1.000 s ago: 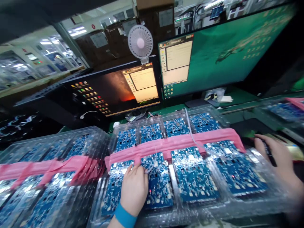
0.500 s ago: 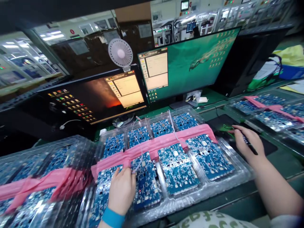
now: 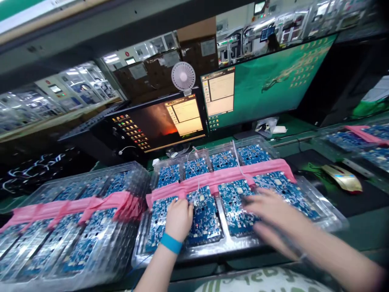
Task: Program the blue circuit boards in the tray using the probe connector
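Observation:
A clear plastic tray (image 3: 226,243) holds several blue circuit boards (image 3: 240,207) with a pink strip (image 3: 225,175) laid across them. My left hand (image 3: 179,219), with a blue wristband, is closed at the end of a thin white cable, over the left boards just below the pink strip. What its fingertips pinch is too small to make out. Blurred by motion, my right hand (image 3: 270,215) is over the right-centre boards. Something dark shows at its fingertips and along the wrist; its grip cannot be made out.
Stacked trays of boards (image 3: 91,227) stand at the left. Behind are two monitors (image 3: 261,89) and a small white fan (image 3: 183,77). A gold mouse (image 3: 342,178) lies on a black mat at right, with more boards (image 3: 377,158) beyond.
My right hand has moved left from the black mat to over the boards, uncovering the mouse. My left hand stays by the same board. The camera view has shifted left.

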Demonstrator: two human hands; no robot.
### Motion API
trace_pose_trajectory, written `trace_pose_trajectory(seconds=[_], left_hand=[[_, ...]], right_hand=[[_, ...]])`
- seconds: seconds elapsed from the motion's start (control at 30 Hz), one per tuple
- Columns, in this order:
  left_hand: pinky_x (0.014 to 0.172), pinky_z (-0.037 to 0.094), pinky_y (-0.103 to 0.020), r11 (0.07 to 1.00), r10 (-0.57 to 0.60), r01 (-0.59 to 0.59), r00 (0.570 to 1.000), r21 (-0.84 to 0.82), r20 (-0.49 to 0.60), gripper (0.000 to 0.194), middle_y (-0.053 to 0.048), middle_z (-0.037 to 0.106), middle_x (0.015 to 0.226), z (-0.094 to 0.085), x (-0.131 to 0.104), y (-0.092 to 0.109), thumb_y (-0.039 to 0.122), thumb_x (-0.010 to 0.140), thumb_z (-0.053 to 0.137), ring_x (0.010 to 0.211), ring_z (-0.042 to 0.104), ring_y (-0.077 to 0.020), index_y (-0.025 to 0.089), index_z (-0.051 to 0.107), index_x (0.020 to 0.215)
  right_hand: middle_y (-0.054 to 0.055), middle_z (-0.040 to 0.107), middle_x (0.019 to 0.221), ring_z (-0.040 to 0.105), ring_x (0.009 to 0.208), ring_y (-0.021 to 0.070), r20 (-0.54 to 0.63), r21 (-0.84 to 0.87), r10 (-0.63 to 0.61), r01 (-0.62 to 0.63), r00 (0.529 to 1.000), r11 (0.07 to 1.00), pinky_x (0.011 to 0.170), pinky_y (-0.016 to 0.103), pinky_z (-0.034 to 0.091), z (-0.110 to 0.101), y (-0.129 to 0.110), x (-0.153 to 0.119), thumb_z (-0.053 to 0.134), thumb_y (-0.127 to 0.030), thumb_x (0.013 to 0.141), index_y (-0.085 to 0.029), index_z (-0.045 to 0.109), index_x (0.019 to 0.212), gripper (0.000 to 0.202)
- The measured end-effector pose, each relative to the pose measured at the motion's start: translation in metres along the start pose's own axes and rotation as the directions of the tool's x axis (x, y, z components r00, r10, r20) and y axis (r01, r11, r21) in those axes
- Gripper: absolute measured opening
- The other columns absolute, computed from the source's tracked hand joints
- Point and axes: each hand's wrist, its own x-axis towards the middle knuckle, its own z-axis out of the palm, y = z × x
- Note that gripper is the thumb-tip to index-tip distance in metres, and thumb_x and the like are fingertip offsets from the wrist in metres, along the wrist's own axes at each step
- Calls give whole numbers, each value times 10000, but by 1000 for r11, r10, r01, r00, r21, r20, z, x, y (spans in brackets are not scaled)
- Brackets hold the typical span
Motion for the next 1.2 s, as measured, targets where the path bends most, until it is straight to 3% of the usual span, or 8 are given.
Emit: trace_pose_trajectory(seconds=[0.13,0.3,0.43,0.57,0.67,0.77,1.0,1.2], left_hand=[[860,341,-377,1000,4,-4,1000,3,5,220,-56,611,687,-1,-3,4,194,837,351,742,584,-200,157,522,703],[817,377,-324,1000,-25,25,1000,-6,8,236,-33,614,653,-7,-3,-2,190,842,343,683,590,-174,160,535,708],[725,415,-355,986,-160,163,984,28,-73,237,-76,616,690,-28,3,-40,244,834,357,725,590,-227,149,545,725],[861,335,-490,941,-296,332,901,66,-318,467,-252,450,1173,-52,-2,-60,311,756,488,1093,413,-366,21,426,1117],[928,333,-416,992,20,-47,974,-115,-228,532,-175,415,1254,-64,-14,-25,364,776,475,1160,373,-274,82,353,1210],[880,399,-343,868,326,-308,945,-389,-19,464,-92,508,1182,-69,-26,32,319,755,518,1068,468,-213,152,404,1172],[588,465,-345,906,369,-259,870,-334,327,188,-66,651,703,-44,-24,79,331,728,531,631,604,-243,153,588,750],[577,443,-307,911,363,-240,853,-335,376,291,-65,644,669,-21,-13,72,449,727,492,630,600,-232,175,579,681]], right_hand=[[28,550,779,458,943,156,295,181,-341,298,892,937,1007,338,163,37,-54,29,451,-252,787,-185,551,873,148],[22,525,718,468,849,153,357,127,-327,301,875,945,1003,343,145,64,-55,31,477,-212,770,-168,548,837,106],[32,540,851,439,943,170,267,258,-303,235,915,937,1006,369,128,61,-54,23,472,-215,763,-194,538,992,239],[55,519,955,456,895,182,158,444,-124,42,980,895,902,363,290,49,-54,16,423,-289,802,-200,441,1154,364],[42,515,893,478,807,154,216,624,84,-204,973,754,712,266,390,41,-56,12,264,-351,894,-209,414,1143,324],[16,509,856,479,792,129,252,699,138,-279,958,659,697,226,381,37,-58,11,255,-391,911,-201,480,964,299],[-5,537,808,498,772,108,376,576,114,-328,920,749,690,188,380,32,-46,12,317,-390,888,-197,536,810,303],[29,531,600,508,569,140,219,571,-229,66,948,818,565,215,418,46,-13,-2,199,-588,854,-210,614,832,561]])
